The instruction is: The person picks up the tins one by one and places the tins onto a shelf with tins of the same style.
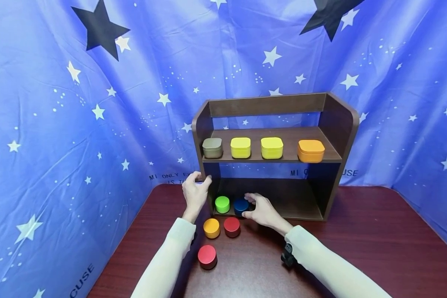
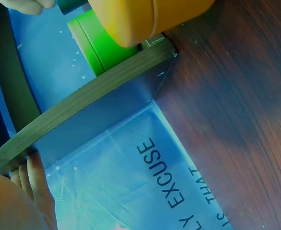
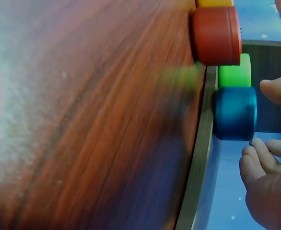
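Observation:
A small two-tier brown shelf (image 1: 268, 105) stands on the table. My left hand (image 1: 195, 191) grips the front edge of its left side panel (image 2: 87, 98), with the fingers on the outer side. On the lower tier, a round dark blue tin (image 1: 240, 205) sits beside a bright green tin (image 1: 222, 204). My right hand (image 1: 263, 212) is at the blue tin, thumb and fingers spread apart. In the right wrist view the fingertips (image 3: 256, 143) are right by the blue tin's edge, and the thumb is a little away from it.
On the table before the shelf are a yellow-orange tin (image 1: 211, 228), a dark red tin (image 1: 232, 227) and a brighter red tin (image 1: 207, 256). The upper tier holds a grey-green box (image 1: 212, 148), two yellow boxes (image 1: 240, 148) and an orange box (image 1: 311, 151). A starry blue cloth (image 1: 141, 82) hangs behind.

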Demonstrator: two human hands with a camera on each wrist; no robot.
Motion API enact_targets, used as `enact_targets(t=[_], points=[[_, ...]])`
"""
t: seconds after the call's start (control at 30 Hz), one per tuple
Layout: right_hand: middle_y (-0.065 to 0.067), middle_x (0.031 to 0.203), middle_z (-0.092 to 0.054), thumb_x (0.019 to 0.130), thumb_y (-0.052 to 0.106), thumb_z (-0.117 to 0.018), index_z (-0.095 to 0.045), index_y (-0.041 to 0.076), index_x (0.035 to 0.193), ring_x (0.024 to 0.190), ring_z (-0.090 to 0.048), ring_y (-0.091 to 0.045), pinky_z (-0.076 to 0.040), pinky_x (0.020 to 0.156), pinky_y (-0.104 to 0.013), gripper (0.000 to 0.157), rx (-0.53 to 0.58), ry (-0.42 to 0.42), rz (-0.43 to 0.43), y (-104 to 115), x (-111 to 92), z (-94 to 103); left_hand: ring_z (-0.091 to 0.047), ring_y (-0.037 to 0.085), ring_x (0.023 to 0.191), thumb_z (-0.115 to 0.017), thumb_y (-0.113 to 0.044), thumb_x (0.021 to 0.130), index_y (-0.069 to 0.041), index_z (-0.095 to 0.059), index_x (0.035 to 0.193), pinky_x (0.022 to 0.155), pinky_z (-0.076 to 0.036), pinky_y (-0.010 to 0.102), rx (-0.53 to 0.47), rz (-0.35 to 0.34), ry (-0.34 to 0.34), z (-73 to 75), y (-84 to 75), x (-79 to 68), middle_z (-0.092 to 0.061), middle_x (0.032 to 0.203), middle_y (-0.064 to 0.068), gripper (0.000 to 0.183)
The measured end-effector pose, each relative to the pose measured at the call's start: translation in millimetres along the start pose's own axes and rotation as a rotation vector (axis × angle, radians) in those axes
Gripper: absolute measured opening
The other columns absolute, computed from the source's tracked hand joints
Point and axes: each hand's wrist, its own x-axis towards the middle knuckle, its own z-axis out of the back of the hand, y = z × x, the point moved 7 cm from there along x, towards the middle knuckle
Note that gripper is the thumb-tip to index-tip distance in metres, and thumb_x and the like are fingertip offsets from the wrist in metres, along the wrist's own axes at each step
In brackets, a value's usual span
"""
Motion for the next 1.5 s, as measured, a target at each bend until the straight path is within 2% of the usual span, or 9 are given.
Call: enact_targets(t=[0.47, 0.7, 1.0, 1.23, 1.5], points=[[-0.023, 0.134, -0.073, 0.085, 0.012, -0.087, -0.063, -0.011, 0.141, 0.122, -0.069, -0.040, -0.054, 0.112, -0.056, 0.065, 0.037, -0.012, 0.031, 8, -22, 6.1, -0.072, 0.038, 0.088, -0.083, -0.024, 0.087, -0.007, -0.075, 0.084, 0.079, -0.048, 0.042, 0.005, 0.015, 0.011, 0.1, -1.9, -0.2, -0.078, 0.089, 0.016, 0.019], [-0.023, 0.133, -0.073, 0.084, 0.014, -0.090, -0.065, -0.011, 0.137, 0.119, -0.070, -0.039, -0.055, 0.109, -0.055, 0.064, 0.023, -0.012, 0.067, 12, -29, 4.5, -0.071, 0.049, 0.092, -0.084, -0.023, 0.087, -0.006, -0.075, 0.084, 0.080, -0.047, 0.043, -0.011, 0.027, 0.014, 0.6, 0.4, -1.2, -0.078, 0.090, 0.018, 0.019], [-0.020, 0.130, -0.074, 0.083, 0.015, -0.092, -0.068, -0.010, 0.135, 0.116, -0.071, -0.036, -0.057, 0.105, -0.050, 0.062, 0.019, -0.014, 0.100, 19, -36, -0.4, -0.072, 0.047, 0.093, -0.085, -0.019, 0.087, -0.007, -0.076, 0.085, 0.080, -0.048, 0.044, -0.009, 0.031, 0.007, 0.6, -1.9, -1.4, -0.079, 0.090, 0.017, 0.016], [-0.018, 0.128, -0.074, 0.085, 0.019, -0.091, -0.068, -0.007, 0.136, 0.116, -0.069, -0.034, -0.058, 0.106, -0.047, 0.062, 0.017, 0.036, 0.113, 22, -38, -9.7, -0.073, 0.037, 0.088, -0.083, -0.024, 0.087, -0.008, -0.076, 0.084, 0.079, -0.049, 0.043, 0.006, 0.017, 0.000, 1.6, -3.3, -2.7, -0.079, 0.089, 0.014, 0.018], [-0.022, 0.132, -0.074, 0.086, 0.020, -0.091, -0.067, -0.008, 0.138, 0.118, -0.070, -0.039, -0.057, 0.108, -0.049, 0.064, 0.029, 0.092, 0.127, 25, -38, -19.8, -0.073, 0.038, 0.090, -0.084, -0.023, 0.086, -0.007, -0.076, 0.084, 0.079, -0.049, 0.042, 0.000, 0.014, -0.009, 0.8, -2.0, -1.8, -0.079, 0.088, 0.015, 0.017]])
